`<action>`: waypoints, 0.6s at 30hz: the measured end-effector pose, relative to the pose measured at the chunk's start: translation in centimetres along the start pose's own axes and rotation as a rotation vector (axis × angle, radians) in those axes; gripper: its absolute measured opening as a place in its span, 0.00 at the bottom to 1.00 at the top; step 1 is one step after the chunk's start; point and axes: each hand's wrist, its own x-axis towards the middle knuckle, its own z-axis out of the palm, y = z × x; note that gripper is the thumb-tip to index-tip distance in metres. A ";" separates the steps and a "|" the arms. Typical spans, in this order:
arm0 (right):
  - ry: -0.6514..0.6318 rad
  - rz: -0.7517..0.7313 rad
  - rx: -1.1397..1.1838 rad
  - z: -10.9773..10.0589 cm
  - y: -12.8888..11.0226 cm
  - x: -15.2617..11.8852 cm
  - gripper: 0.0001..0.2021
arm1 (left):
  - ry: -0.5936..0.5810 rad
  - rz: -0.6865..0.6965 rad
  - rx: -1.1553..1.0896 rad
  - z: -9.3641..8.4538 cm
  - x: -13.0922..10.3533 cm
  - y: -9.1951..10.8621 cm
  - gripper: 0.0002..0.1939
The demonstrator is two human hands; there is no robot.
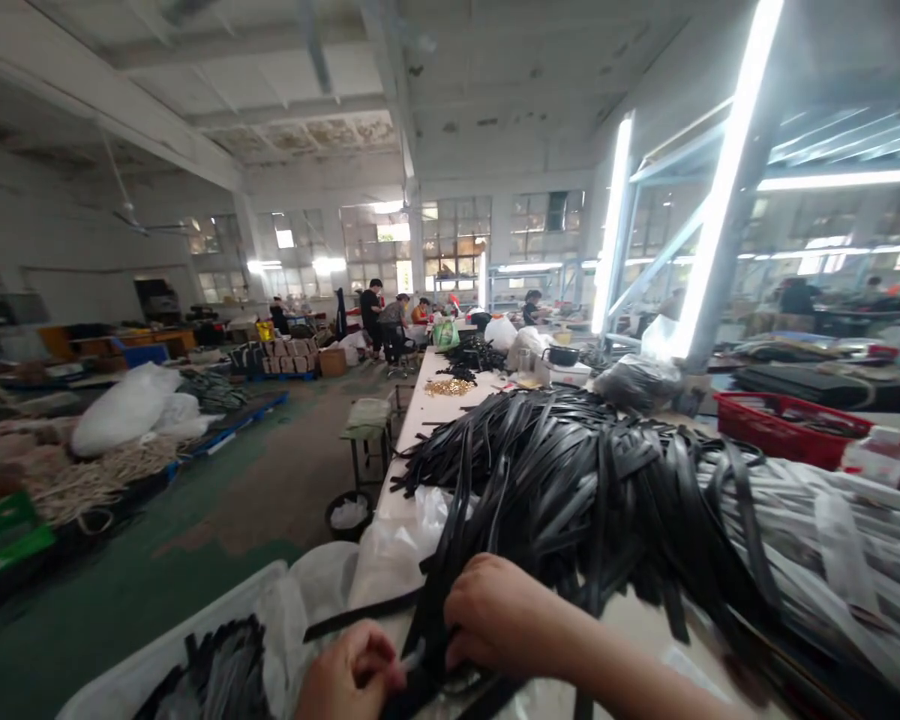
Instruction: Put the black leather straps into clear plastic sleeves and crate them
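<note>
A large heap of black strips (555,460) covers the near part of the white table (412,410). Over the strips at the heap's near left edge, my right hand (495,615) has its fingers curled around black strips. At the bottom centre my left hand (352,670) is closed, thumb and fingers pinched together beside a black strip; a small pale piece shows near its fingertips, blurred. What exactly the left hand holds is too small to make out. One loose black strip (364,612) sticks out leftward between the hands.
A pale bin (270,590) holding black pieces stands at lower left. White strips (802,530) and a red basket (787,428) lie right. Small gold pieces (450,387) are farther along the table. A stool (367,418) stands left; several people are in the background.
</note>
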 end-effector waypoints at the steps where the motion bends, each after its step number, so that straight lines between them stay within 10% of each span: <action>1: 0.005 0.018 0.019 -0.5 0.1 -0.4 0.13 | 0.026 0.005 0.022 -0.2 -0.2 0.4 0.03; 18: 0.106 0.124 0.051 -3.4 -1.7 -3.0 0.14 | -0.045 0.235 0.161 -3.0 -0.4 6.0 0.04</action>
